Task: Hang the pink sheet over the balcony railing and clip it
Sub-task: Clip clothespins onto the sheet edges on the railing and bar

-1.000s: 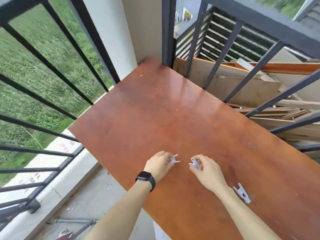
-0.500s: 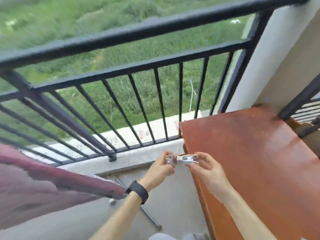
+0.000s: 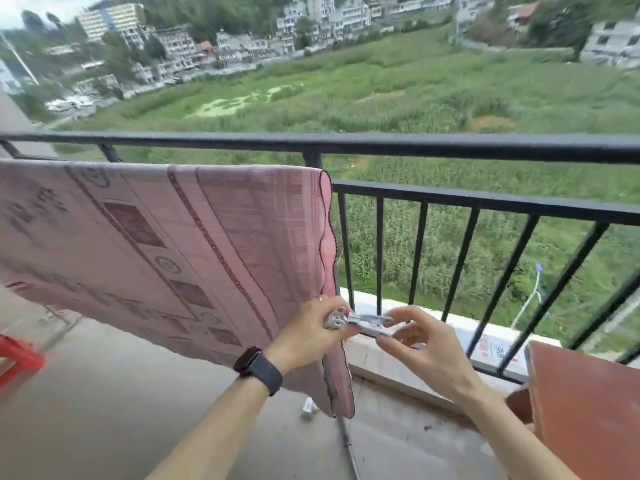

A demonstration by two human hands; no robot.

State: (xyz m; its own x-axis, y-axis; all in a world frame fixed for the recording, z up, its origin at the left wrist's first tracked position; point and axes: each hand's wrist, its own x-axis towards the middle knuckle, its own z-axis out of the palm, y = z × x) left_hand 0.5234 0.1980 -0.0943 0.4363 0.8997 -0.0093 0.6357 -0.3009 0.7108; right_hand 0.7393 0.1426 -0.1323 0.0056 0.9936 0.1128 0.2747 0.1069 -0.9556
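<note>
**Two hands bring clips toward a pink sheet on a balcony rail**

At far left a red stool (image 3: 17,355) stands on the balcony floor. The pink sheet (image 3: 166,244) hangs on the balcony railing (image 3: 450,147), draped, it seems, over the lower of its two horizontal bars. Its folded top runs left to right along the bar, and its scalloped right edge drops straight down.

The left hand (image 3: 308,330), with a dark watch (image 3: 258,368) on the wrist, is in front of the lower part of that edge. Its fingers (image 3: 329,306) are curled round a white clip (image 3: 334,320). Touching that clip end to end is a second clip (image 3: 369,322), lying roughly level. The right hand (image 3: 426,348) pinches it between thumb and fingertips, with the other fingers loosely spread. At far right is a corner of the red-brown counter (image 3: 588,410).

The fold to be clipped lies up and to the left of both hands, well above them, and the left hand is nearer. No clip is on the sheet yet. A clip will probably need turning upright to straddle the bar.

Half a second earlier the view pointed lower and further right. The counter filled the right side and only a corner of the sheet showed at lower left. The hands held the clips together the same way.
</note>
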